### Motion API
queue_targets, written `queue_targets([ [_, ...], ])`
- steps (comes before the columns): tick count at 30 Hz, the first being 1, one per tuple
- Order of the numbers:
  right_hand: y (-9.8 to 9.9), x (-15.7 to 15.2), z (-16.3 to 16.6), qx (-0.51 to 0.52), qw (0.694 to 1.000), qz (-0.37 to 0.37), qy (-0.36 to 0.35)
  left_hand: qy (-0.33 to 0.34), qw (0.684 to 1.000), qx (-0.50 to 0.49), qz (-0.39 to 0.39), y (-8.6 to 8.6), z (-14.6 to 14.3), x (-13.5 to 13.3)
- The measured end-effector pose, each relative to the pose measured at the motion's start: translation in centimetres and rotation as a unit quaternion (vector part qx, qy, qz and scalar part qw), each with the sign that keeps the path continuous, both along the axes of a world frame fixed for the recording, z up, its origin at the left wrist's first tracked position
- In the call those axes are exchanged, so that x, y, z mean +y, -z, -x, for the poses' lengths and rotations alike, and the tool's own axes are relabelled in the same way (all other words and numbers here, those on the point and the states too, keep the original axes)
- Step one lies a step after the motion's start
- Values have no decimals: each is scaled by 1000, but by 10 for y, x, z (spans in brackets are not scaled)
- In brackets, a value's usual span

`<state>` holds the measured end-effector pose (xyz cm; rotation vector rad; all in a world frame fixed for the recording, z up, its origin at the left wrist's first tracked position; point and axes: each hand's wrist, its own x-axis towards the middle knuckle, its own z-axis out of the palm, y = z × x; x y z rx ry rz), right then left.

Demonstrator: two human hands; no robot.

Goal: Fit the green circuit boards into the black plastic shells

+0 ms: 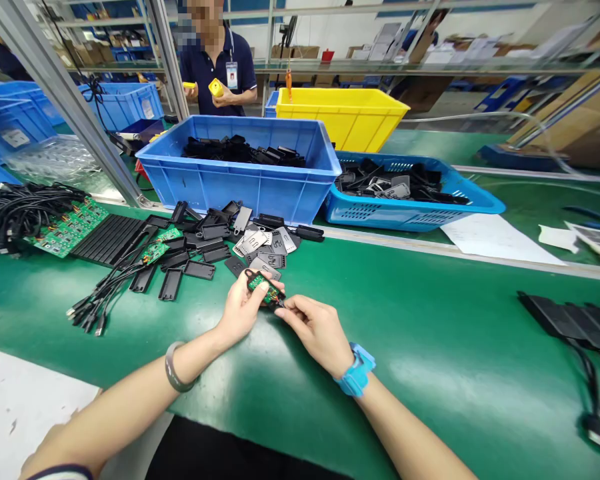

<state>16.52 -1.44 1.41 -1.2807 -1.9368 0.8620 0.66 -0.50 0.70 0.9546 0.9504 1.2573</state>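
Clamping one black case [281, 294] with one green board [271, 293] inside under the thumb of the left hand [241, 303]; pinching the wired end [275, 299] between thumb and fingertips of the right hand [320, 327]. Holding the case between two hands, touching both. Facing, just beyond, grey plates [255, 241] and loose black cases [199, 269] too heaped for counting; farther back, one blue bin [230, 190], one blue basket [395, 215], one yellow bin [340, 123]; beyond, one co-worker [242, 67] with two yellow blocks [216, 87] and one badge [231, 75] too small for reading.

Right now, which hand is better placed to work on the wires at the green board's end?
Probably the right hand: its fingertips are right beside the wires. The left hand looks busy steadying the green board, its thumb lying over it.
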Motion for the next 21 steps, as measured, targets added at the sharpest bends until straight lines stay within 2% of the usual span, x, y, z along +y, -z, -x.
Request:
queue_targets([
  [3, 3, -1, 2, 74, 993, 88, 2, 13, 1000, -7, 7, 1, 1, -1],
  [7, 6, 2, 3, 137, 976, 170, 10, 32, 998, -33, 30, 2, 5, 0],
  [11, 7, 10, 1, 157, 955, 248, -34, 46, 998, -27, 42, 1, 8, 1],
  [14, 9, 12, 2, 131, 960, 244, -30, 30, 999, 9, 23, 0, 7, -1],
  [18, 14, 8, 6, 71, 982, 175, 9, -34, 996, 76, -32, 0, 2, -7],
  [21, 15, 12, 7, 66, 985, 158, -10, -47, 998, 36, -21, -1, -1, -8],
])
